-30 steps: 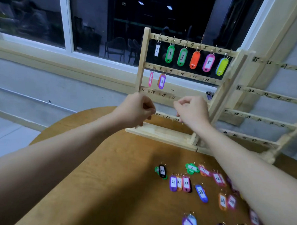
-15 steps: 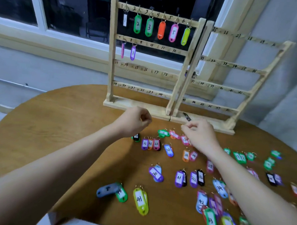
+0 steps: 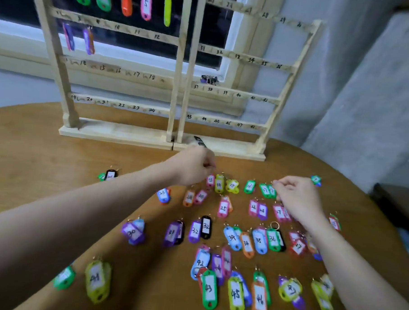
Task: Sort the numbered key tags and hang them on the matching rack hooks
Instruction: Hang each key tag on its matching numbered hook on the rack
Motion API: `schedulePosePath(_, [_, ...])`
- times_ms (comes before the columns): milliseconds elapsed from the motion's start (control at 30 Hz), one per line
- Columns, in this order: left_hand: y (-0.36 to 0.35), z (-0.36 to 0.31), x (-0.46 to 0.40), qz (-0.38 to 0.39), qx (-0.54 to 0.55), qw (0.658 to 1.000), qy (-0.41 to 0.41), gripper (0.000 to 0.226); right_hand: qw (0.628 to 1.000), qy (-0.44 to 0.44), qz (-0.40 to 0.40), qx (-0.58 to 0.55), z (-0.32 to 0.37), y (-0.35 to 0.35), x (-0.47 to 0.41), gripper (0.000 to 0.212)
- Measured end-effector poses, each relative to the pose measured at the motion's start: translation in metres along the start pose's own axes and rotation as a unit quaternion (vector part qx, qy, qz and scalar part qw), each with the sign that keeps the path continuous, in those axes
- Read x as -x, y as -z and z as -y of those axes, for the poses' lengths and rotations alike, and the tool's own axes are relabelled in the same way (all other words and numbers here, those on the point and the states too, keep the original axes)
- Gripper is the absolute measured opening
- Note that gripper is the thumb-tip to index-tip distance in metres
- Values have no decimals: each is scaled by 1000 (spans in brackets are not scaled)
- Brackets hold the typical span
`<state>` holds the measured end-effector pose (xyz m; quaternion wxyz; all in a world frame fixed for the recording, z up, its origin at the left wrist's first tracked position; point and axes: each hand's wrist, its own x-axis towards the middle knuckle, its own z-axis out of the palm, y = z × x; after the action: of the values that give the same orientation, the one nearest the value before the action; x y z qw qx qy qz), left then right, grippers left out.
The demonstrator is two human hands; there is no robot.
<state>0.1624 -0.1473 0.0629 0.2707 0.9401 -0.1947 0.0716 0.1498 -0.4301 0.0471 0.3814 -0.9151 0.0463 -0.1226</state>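
- The round brown wooden desk [image 3: 46, 152] carries everything.
- Two pale wooden racks [image 3: 120, 133] stand side by side at its far edge, bases touching.
- Many coloured numbered key tags [image 3: 223, 208] lie scattered across the near and right parts, several overlapping.

Round brown wooden table [image 3: 46, 152], dark window pane [image 3: 13, 10] set behind it, white window frame [image 3: 229, 50], pale sill ledge [image 3: 20, 60] below, grey textured wall [image 3: 365, 103] located at the right.
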Motion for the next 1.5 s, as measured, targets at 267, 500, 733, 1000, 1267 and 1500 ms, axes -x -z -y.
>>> schedulePosePath(267, [-63, -62, -90, 58, 2, 998, -38, 13, 989, -119, -84, 30, -82, 58, -49, 15])
schedulePosePath(500, [-113, -93, -148, 100, 16, 993, -59, 16, 980, -179, -79, 45, -113, 72, -95, 20])
schedulePosePath(733, [-141, -106, -189, 153, 1, 986, -66, 19, 967, -223, -68, 101, -121, 62, -135, 54])
schedulePosePath(1000, [-143, -97, -201, 204, 40, 976, -61, 24, 976, -210, 23, 47, -119, 67, -150, 31])
schedulePosePath(1267, [-134, -99, -184, 163, 120, 978, -40, 16, 991, -120, 58, 19, -86, 65, -128, 32])
schedulePosePath(1500, [-79, -92, -150, 85, 261, 960, -43, 27, 993, -11, 79, -92, -14, 64, -104, 15])
